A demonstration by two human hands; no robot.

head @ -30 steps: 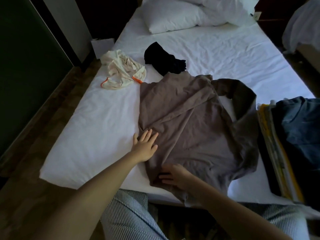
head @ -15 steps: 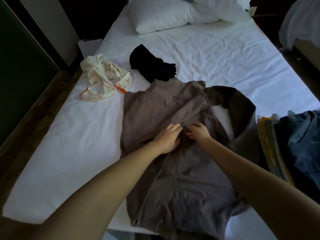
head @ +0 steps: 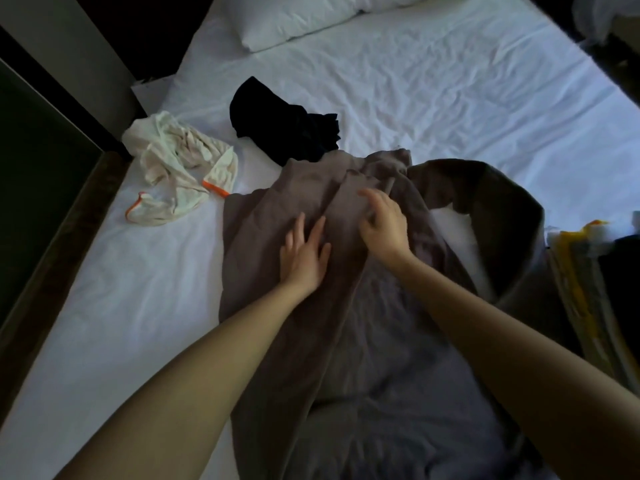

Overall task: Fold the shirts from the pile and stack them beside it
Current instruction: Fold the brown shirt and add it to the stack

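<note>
I see the brown shirt (head: 363,323) spread flat at the near edge of the bed (head: 450,98). The left hand (head: 303,252) lies flat on it with fingers straight. The right hand (head: 382,226), blurred, is just beside it over the cloth, fingers loose and clamping nothing. The folded stack (head: 581,271) sits at the right edge. A cream garment (head: 180,174) and a black garment (head: 287,129) lie crumpled toward the left edge.
</note>
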